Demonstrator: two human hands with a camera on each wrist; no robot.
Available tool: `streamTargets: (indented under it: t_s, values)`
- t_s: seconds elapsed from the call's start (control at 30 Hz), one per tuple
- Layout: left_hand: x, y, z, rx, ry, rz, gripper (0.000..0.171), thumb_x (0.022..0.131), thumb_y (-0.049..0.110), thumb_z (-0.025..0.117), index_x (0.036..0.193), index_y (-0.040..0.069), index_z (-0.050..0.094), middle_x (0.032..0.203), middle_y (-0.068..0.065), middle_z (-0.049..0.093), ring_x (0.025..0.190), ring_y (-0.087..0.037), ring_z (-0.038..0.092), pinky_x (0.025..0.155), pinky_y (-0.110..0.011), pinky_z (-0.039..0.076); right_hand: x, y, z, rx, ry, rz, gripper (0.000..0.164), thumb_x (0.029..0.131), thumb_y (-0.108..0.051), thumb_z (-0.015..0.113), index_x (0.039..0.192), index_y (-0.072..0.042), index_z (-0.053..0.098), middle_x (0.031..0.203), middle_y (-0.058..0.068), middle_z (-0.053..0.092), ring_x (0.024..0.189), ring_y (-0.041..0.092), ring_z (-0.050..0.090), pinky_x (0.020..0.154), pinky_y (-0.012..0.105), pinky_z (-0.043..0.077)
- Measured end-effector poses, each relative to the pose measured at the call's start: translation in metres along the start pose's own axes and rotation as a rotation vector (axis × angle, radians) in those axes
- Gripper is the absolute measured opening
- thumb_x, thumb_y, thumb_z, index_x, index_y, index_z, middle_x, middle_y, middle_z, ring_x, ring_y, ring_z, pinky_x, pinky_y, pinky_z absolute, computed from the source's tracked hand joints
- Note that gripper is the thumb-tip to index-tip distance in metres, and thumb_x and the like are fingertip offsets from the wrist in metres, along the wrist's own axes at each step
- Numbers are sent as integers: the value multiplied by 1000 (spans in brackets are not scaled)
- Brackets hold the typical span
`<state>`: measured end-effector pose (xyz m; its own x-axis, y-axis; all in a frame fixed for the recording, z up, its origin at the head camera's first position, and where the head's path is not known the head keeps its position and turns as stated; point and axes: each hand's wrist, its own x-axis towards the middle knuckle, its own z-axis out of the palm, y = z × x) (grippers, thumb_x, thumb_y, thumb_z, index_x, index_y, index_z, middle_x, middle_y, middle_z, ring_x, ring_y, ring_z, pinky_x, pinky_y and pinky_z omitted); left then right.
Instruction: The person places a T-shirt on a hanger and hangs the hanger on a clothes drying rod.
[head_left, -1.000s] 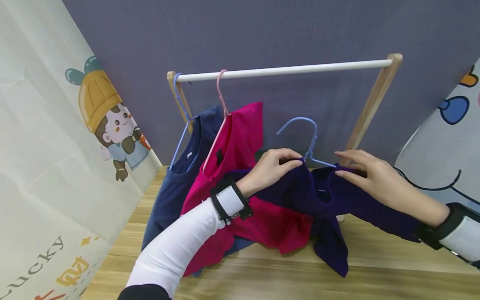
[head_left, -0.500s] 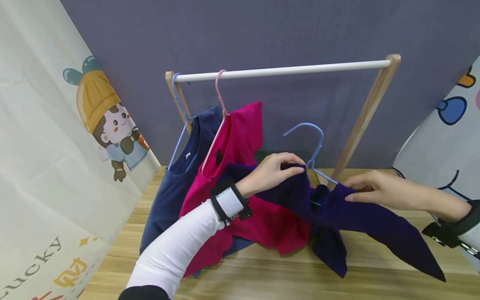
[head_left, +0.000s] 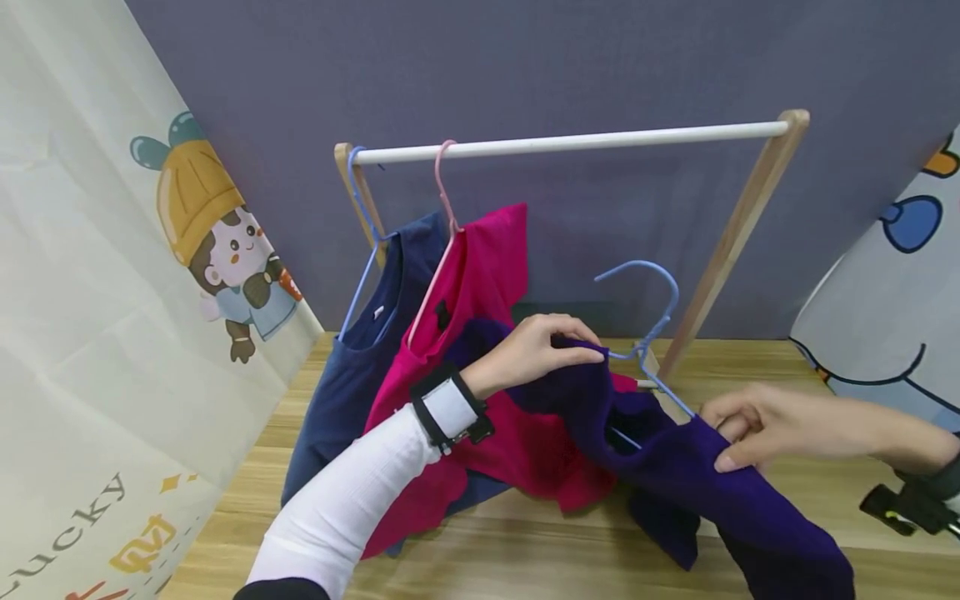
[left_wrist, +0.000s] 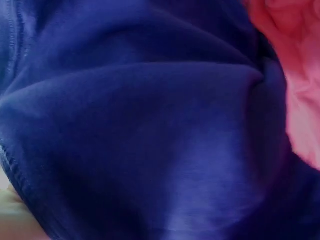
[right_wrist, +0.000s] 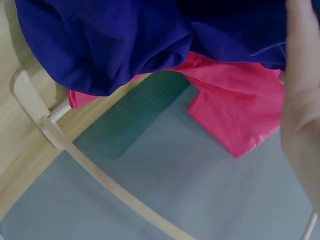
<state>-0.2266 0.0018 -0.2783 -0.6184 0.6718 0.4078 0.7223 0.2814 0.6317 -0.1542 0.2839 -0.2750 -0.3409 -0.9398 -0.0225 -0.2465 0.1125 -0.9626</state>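
A dark purple shirt (head_left: 660, 458) hangs stretched between both hands, its neckline sagging. Through the neckline runs a light blue hanger (head_left: 670, 310), hook upward and tilted down to the right. My left hand (head_left: 543, 348) pinches the shirt at one shoulder, near the hanger's left arm. At the other shoulder, thumb on top of the cloth, my right hand (head_left: 776, 427) grips the fabric by the hanger's right arm. Purple cloth (left_wrist: 150, 125) fills most of the left wrist view. In the right wrist view the shirt (right_wrist: 110, 45) droops across the top.
Behind stands a rack with a white rail (head_left: 615, 140) and wooden legs (head_left: 738, 237). On its left end hang a navy shirt (head_left: 330, 400) on a blue hanger and a magenta shirt (head_left: 487, 275) on a pink hanger (head_left: 442, 196). Printed curtains flank the wooden tabletop (head_left: 540, 558).
My right hand has moved down and to the right, drawing its side of the purple shirt along. The hanger has shifted right and lower and tilts more. My left hand has barely moved.
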Motion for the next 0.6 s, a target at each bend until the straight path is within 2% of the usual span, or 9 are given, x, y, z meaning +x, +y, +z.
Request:
streamTargets:
  t_s: [0.13,0.23,0.3,0.37,0.43,0.5,0.53,0.6]
  values:
    - [0,-5,-4,38,100,-11,13,79,23,67,88,14,69,84,8,64,82,-1,50,78,-18,37,-9,-1,2,31,8,-38,20,83,20,39,93,4,44,59,13,32,48,28,32,39,31,38]
    - [1,-8,-5,95,179,-25,15,77,25,68,87,14,70,85,8,62,85,-3,50,88,-24,29,-16,-6,4,44,37,-15,19,82,21,39,90,4,43,58,11,27,46,26,30,37,33,33]
    - [2,-9,-6,146,212,-45,19,76,28,69,89,14,70,88,6,61,89,-5,50,94,-29,24,-19,-10,6,53,60,27,20,83,20,38,90,2,43,57,10,28,47,26,30,38,30,35]
    - [2,-11,-7,192,225,-87,23,76,31,68,92,14,69,93,4,59,94,-8,48,95,-33,21,-22,-15,9,65,85,56,20,83,20,37,90,3,45,57,11,30,48,25,29,38,31,33]
    - [3,-15,-8,225,232,-123,26,77,31,68,95,13,68,100,1,58,99,-11,47,95,-34,23,-26,-18,9,49,94,72,23,83,19,36,93,1,47,60,13,38,51,25,36,43,31,38]
    - [3,-19,-8,238,237,-159,27,77,30,68,97,12,68,104,-1,56,102,-13,45,93,-34,26,-30,-21,10,63,118,93,25,83,19,35,95,2,50,60,13,38,52,25,35,44,34,34]
    - [2,-22,-8,238,236,-175,28,77,30,67,98,11,67,106,-2,55,103,-14,44,92,-33,27,-33,-21,10,51,118,78,27,83,19,35,97,2,51,62,13,40,52,24,36,44,35,32]
    - [2,-27,-9,228,233,-198,28,78,29,67,100,12,66,107,-3,55,104,-15,44,90,-33,29,-37,-21,9,39,117,65,32,83,19,34,103,2,52,68,13,52,58,20,47,49,33,39]
